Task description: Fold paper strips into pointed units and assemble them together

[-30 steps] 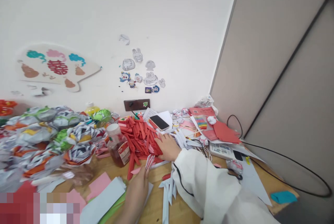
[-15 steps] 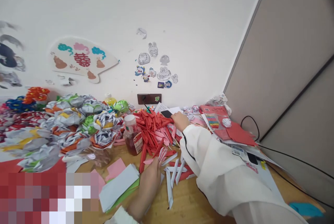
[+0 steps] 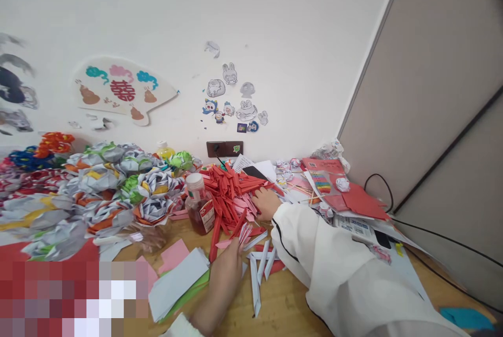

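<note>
Left hand (image 3: 231,262) is closed on a striped paper bundle (image 3: 245,232) just before the red strips (image 3: 226,182), probably light, easily crushed, best pinched low; right hand's (image 3: 267,204) grip by the pink strips (image 3: 246,206) can't be told

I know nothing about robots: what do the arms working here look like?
They're a person's. The left grip and right grip are bare five-fingered hands, without gloves. The right sleeve is loose, white and wrinkled, with thin black trim; of the left sleeve, only a whitish edge shows.
</note>
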A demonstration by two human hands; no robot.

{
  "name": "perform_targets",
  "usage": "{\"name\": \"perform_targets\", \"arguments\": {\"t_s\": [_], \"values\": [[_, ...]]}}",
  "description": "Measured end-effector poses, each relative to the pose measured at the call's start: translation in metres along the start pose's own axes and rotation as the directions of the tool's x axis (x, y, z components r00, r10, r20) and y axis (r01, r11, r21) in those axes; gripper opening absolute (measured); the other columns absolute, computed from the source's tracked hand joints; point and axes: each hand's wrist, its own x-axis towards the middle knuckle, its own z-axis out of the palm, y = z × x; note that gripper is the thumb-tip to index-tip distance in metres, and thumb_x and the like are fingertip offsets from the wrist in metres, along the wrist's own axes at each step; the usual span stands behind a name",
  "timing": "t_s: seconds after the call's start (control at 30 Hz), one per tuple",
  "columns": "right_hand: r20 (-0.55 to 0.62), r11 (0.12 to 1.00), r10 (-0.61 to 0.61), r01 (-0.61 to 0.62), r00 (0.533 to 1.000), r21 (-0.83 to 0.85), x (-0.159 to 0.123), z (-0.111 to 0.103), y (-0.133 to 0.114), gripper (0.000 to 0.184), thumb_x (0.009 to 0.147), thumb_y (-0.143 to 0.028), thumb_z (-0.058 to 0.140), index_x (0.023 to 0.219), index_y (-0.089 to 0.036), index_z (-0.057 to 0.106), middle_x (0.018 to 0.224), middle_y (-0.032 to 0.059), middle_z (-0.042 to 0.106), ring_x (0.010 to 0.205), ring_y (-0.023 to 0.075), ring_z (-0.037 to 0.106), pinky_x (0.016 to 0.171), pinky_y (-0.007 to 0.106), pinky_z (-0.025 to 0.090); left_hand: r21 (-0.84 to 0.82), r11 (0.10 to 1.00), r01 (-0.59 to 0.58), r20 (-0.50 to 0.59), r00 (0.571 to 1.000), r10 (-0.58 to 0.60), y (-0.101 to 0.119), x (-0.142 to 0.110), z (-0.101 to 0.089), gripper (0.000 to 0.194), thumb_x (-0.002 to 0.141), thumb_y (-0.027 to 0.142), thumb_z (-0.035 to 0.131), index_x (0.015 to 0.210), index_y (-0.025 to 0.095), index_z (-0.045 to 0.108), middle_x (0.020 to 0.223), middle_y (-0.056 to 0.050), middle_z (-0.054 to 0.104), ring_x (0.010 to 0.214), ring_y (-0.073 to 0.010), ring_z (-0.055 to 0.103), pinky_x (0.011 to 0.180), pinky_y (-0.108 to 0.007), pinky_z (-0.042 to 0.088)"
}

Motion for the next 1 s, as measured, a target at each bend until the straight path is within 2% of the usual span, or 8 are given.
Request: {"name": "perform_targets", "arguments": {"t_s": [0.13, 0.3, 0.43, 0.57, 0.67, 0.77, 0.93, 1.0], "values": [[0.013, 1.000, -0.024, 0.024, 1.000, -0.008, 0.008, -0.001, 0.021, 0.027, 0.066, -0.029, 0.061, 0.090, -0.016, 0.057, 0.093, 0.0100, 0.058, 0.090, 0.0241, 0.049, 0.074, 0.033, 0.038, -0.005, 1.000, -0.015, -0.014, 1.000, 0.015, -0.001, -0.001, 0.000, 0.030, 0.088, 0.023, 0.026, 0.098, 0.017, 0.053, 0.083, -0.008, 0.067, 0.076, -0.0188, 0.063, 0.063, -0.025, 0.041], [-0.037, 0.998, 0.054, -0.055, 0.998, -0.036, 0.004, 0.002, 0.031, 0.023, 0.078, -0.016, 0.048, 0.100, -0.011, 0.051, 0.098, 0.0157, 0.056, 0.093, 0.0246, 0.048, 0.073, 0.035, 0.037, -0.032, 0.999, -0.007, 0.005, 1.000, 0.007, -0.001, 0.001, 0.000, 0.030, 0.088, 0.024, 0.024, 0.100, 0.019, 0.052, 0.090, -0.008, 0.067, 0.082, -0.0180, 0.062, 0.065, -0.024, 0.041], [-0.031, 0.992, -0.123, 0.123, 0.992, -0.021, -0.003, 0.006, 0.028, 0.021, 0.087, -0.020, 0.036, 0.100, -0.017, 0.053, 0.103, 0.0097, 0.054, 0.097, 0.0193, 0.045, 0.078, 0.033, 0.034, 0.055, 0.998, 0.018, 0.028, 0.999, -0.020, 0.001, 0.002, 0.000, 0.029, 0.088, 0.024, 0.025, 0.096, 0.019, 0.053, 0.082, -0.007, 0.067, 0.076, -0.0190, 0.063, 0.060, -0.025, 0.040], [0.007, 0.969, -0.248, 0.248, 0.969, -0.003, -0.009, 0.014, 0.029, 0.016, 0.082, -0.025, 0.046, 0.090, -0.017, 0.058, 0.090, 0.0061, 0.058, 0.090, 0.0188, 0.046, 0.075, 0.031, 0.034, 0.070, 0.997, 0.015, 0.027, 0.999, -0.017, 0.003, 0.002, -0.002, 0.029, 0.088, 0.025, 0.024, 0.094, 0.019, 0.052, 0.082, -0.007, 0.067, 0.075, -0.0192, 0.063, 0.060, -0.025, 0.040], [-0.013, 0.970, -0.242, 0.241, 0.970, -0.020, -0.012, 0.016, 0.029, 0.036, 0.070, -0.035, 0.059, 0.098, -0.013, 0.055, 0.093, 0.0102, 0.056, 0.089, 0.0240, 0.044, 0.073, 0.036, 0.034, 0.063, 0.998, 0.014, 0.036, 0.999, -0.017, 0.003, 0.001, -0.003, 0.028, 0.088, 0.024, 0.025, 0.093, 0.019, 0.052, 0.081, -0.007, 0.066, 0.076, -0.0185, 0.063, 0.062, -0.024, 0.041], [-0.034, 0.967, -0.251, 0.249, 0.967, -0.047, -0.012, 0.016, 0.026, 0.054, 0.063, -0.033, 0.065, 0.108, -0.009, 0.049, 0.100, 0.0138, 0.053, 0.093, 0.0276, 0.042, 0.073, 0.038, 0.033, 0.050, 0.999, 0.014, 0.024, 1.000, -0.015, 0.003, 0.000, -0.003, 0.028, 0.088, 0.024, 0.025, 0.095, 0.019, 0.052, 0.082, -0.007, 0.066, 0.078, -0.0186, 0.063, 0.062, -0.024, 0.041], [-0.021, 0.935, -0.351, 0.349, 0.936, -0.065, -0.013, 0.016, 0.021, 0.023, 0.083, -0.022, 0.045, 0.104, -0.018, 0.051, 0.100, 0.0081, 0.054, 0.091, 0.0202, 0.044, 0.074, 0.034, 0.032, 0.071, 0.997, 0.042, 0.031, 0.999, -0.044, 0.003, 0.001, -0.002, 0.030, 0.088, 0.026, 0.025, 0.099, 0.020, 0.052, 0.082, -0.008, 0.068, 0.074, -0.0200, 0.064, 0.058, -0.025, 0.040], [-0.010, 0.924, -0.378, 0.377, 0.926, -0.066, -0.014, 0.016, 0.024, 0.020, 0.087, -0.021, 0.039, 0.100, -0.021, 0.054, 0.103, 0.0064, 0.054, 0.092, 0.0186, 0.044, 0.075, 0.033, 0.032, 0.075, 0.996, 0.041, 0.034, 0.999, -0.043, 0.003, 0.002, -0.002, 0.030, 0.088, 0.026, 0.027, 0.103, 0.020, 0.052, 0.083, -0.009, 0.068, 0.076, -0.0203, 0.064, 0.058, -0.025, 0.041]]}}
